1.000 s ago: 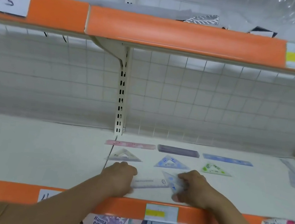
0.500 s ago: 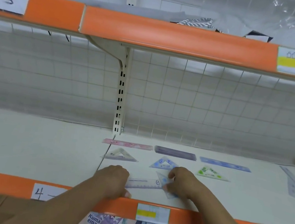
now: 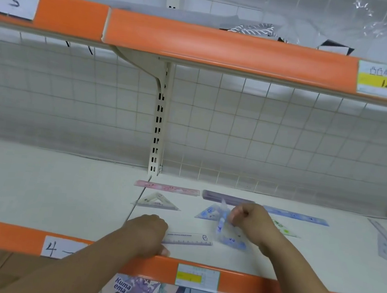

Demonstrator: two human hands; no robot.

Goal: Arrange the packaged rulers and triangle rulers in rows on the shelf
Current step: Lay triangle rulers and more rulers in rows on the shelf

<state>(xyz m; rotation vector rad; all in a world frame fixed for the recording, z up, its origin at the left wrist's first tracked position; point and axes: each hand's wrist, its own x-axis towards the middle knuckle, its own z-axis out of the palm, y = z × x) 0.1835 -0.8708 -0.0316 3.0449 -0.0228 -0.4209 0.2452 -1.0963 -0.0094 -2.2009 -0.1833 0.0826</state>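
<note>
Two shelf labels, "4" (image 3: 55,247), "12" (image 3: 385,82), right fingers (image 3: 237,216) pinching triangle ruler (image 3: 230,237), left fingers (image 3: 158,225) holding ruler (image 3: 189,238)

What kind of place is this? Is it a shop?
Most likely a shop, probably one selling stationery: metal shelves with orange edge strips, a yellow price label marked 12, and packaged rulers and triangle rulers laid out in rows.

Glossy clear plastic sleeve (image 3: 230,237), matt cream shelf (image 3: 49,192), glossy orange edge strip (image 3: 223,46).
</note>
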